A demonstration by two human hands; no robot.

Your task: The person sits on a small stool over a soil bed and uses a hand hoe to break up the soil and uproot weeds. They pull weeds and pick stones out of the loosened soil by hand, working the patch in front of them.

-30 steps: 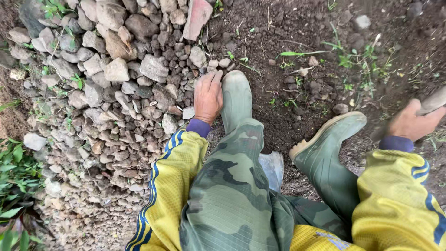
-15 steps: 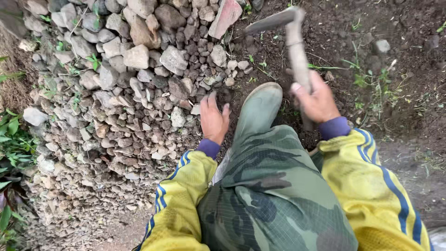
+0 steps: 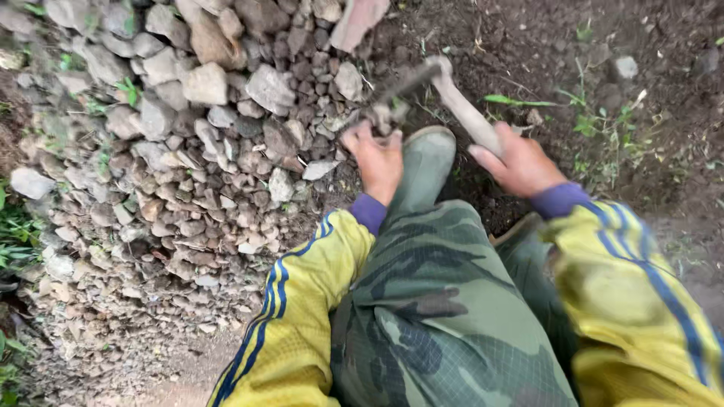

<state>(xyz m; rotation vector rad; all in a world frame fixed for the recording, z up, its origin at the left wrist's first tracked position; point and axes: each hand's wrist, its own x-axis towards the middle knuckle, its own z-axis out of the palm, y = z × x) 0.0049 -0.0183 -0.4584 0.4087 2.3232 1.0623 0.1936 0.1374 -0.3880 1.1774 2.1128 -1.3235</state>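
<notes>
While right hand [image 3: 520, 162] wraps the pale handle of a hammer [image 3: 460, 109] (head blurred, low over the stones), left hand [image 3: 379, 158] lies flat w/ fingers together on small stones [image 3: 377, 120] at edge of rock pile [image 3: 211, 136]. Adj.: green rubber boot [image 3: 426, 162], dark soil [image 3: 528, 45], camo trousers [image 3: 437, 316].

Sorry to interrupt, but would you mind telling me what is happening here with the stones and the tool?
A person in a yellow jacket with blue stripes and camouflage trousers crouches beside a heap of grey broken stones. The right hand grips the pale wooden handle of a hammer-like tool, whose blurred head points at a small stone by the left hand. That hand rests on the ground next to the toe of a green rubber boot, on dark soil.
</notes>
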